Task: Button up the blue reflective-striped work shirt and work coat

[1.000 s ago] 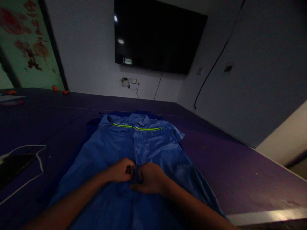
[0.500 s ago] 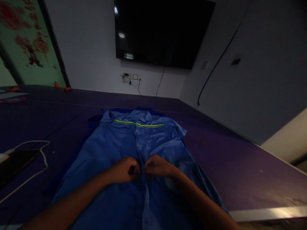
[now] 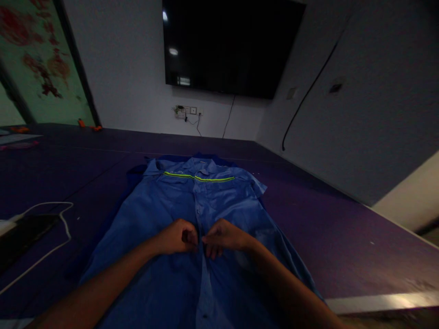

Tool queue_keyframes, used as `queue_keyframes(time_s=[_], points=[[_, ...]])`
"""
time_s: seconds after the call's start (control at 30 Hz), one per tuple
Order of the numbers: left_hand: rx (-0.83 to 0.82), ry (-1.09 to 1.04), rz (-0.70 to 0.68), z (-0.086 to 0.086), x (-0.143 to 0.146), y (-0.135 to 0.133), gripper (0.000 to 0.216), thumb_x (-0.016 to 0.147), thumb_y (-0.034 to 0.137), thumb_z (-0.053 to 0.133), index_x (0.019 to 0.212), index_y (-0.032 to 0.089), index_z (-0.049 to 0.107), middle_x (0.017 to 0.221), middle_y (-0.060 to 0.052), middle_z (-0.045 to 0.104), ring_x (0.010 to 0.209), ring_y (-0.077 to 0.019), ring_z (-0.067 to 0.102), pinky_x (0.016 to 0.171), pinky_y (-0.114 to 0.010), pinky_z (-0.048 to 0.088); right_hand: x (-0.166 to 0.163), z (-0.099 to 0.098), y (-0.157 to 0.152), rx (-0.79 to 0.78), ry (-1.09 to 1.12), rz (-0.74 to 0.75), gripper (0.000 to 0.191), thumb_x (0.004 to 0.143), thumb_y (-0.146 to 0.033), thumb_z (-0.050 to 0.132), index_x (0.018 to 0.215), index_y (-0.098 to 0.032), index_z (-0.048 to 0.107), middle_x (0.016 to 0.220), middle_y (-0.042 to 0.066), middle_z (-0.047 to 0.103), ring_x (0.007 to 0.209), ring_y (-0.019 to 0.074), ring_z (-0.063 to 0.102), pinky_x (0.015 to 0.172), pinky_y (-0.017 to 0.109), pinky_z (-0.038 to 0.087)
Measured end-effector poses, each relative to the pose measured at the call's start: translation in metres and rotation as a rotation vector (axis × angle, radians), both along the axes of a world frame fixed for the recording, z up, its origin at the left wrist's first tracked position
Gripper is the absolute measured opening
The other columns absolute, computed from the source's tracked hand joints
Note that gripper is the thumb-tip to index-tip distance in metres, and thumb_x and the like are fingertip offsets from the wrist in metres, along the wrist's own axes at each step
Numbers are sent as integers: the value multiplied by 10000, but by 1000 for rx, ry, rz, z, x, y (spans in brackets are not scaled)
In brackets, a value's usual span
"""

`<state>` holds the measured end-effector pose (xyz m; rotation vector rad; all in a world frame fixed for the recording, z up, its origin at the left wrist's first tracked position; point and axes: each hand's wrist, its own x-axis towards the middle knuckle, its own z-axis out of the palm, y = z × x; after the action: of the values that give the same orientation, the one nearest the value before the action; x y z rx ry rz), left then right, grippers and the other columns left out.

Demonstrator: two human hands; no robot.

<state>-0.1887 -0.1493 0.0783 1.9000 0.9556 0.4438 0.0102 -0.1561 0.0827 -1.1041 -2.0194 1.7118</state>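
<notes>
Left hand (image 3: 179,236) and right hand (image 3: 226,235), lower centre of frame, each with grip pinched on front edge of shirt (image 3: 161,201), spread on purple surface (image 3: 343,246); dark device (image 3: 29,233) lower left, TV (image 3: 233,45) upper centre.

A big black TV (image 3: 233,45) is hung on the pale wall (image 3: 133,91), with sockets (image 3: 193,110) set below it. A long dark cord (image 3: 310,89) is hung on the grey side wall (image 3: 384,123), and red shapes (image 3: 17,27) are seen on the green panel (image 3: 73,91). On the purple floor (image 3: 343,228), a white cord (image 3: 51,202) is looped by a flat black thing (image 3: 30,233), maybe a phone, but it is too dark there to be sure.
</notes>
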Motion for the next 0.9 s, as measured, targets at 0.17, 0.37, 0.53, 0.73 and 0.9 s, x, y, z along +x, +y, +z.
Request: queue_keyframes(time_s=[0.17,0.37,0.53,0.73,0.9], points=[[-1,-9,12,-1,0,0,189,532,266,692,628,130,604,559,30,564,528,-72,475,502,-167,359,-1,-7,0,70,-12,-54,241,659,-337,630,768,-123,652,661,34,661,561,110,620,456,155,430],[16,-17,82,-2,2,-4,153,533,236,667,618,125,603,556,28,560,513,-71,476,480,-168,346,-6,-9,-1,204,-32,-118,114,608,-227,636,673,-133,636,594,9,648,530,113,609,470,169,438],[58,-69,113,-6,2,-4,98,531,193,636,588,122,600,570,18,574,521,-76,494,495,-172,364,-6,-10,-1,336,-57,-130,127,602,-249,648,666,-139,650,585,7,637,522,101,585,474,167,427],[63,-46,82,-11,2,-3,112,529,126,566,626,118,623,587,14,594,524,-78,499,493,-171,361,-7,-13,-2,486,-105,-130,92,579,-202,643,650,-144,655,576,-7,620,523,91,556,466,156,399],[65,-83,78,-7,3,-5,163,541,109,538,677,119,627,617,14,606,548,-80,519,523,-174,388,-10,-14,-3,509,-120,-167,83,575,-191,642,637,-138,656,552,-10,608,503,86,539,451,152,378]])
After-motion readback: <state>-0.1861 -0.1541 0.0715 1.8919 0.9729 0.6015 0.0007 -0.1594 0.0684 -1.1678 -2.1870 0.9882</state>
